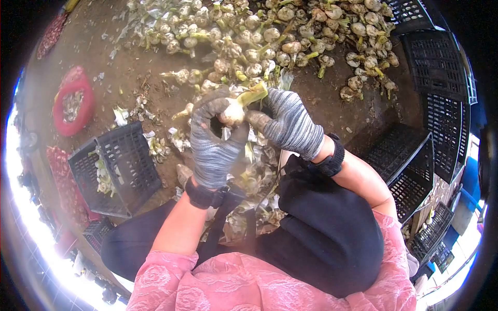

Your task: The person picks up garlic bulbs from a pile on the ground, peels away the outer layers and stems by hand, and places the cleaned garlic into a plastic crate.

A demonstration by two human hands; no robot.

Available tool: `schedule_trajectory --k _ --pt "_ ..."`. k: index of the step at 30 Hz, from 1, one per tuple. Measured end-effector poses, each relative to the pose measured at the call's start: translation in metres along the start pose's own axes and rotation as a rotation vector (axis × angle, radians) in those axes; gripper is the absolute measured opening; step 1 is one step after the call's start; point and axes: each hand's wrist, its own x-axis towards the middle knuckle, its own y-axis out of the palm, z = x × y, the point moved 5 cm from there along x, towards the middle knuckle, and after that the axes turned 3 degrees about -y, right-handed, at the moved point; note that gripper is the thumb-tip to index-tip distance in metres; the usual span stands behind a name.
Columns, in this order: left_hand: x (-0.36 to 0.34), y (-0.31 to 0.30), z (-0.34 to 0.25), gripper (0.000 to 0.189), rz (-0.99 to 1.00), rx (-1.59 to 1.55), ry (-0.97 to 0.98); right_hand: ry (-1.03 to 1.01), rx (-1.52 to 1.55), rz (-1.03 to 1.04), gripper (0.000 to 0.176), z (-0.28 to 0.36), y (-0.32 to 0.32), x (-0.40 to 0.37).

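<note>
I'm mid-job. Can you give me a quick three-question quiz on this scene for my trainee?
1. Multiple choice: what do the left hand and the right hand hold between them?
A) a red mesh bag
B) a garlic bulb
C) a knife

2. True or false: the black crate on the person's left is filled to the rim.

3. Fill in: the big pile of garlic ahead of the hands lies on the bare ___.

Key
1. B
2. False: it holds only a few scraps.
3. ground
</note>
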Motion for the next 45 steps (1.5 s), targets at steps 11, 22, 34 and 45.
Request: schedule_trajectory --k 11,22,34,45 --pt "0.004 -0.005 0.017 0.040 0.094 -0.291 -0.389 0.070 0.314 -0.016 0.033 0.000 0.000 -0.002" --pt "0.001 -0.003 0.001 0.035 0.066 0.135 0.045 0.093 0.158 0.016 0.024 -0.008 0.006 -0.001" --pt "-0.009 0.005 0.026 0.041 0.017 -0.796 -0.831 0.117 0.424 0.089 0.028 -0.004 0.003 -0.004" --pt "-0.014 0.005 0.033 0.040 0.082 -0.891 -0.904 0.203 0.596 0.117 0.026 -0.018 0.006 -0.001"
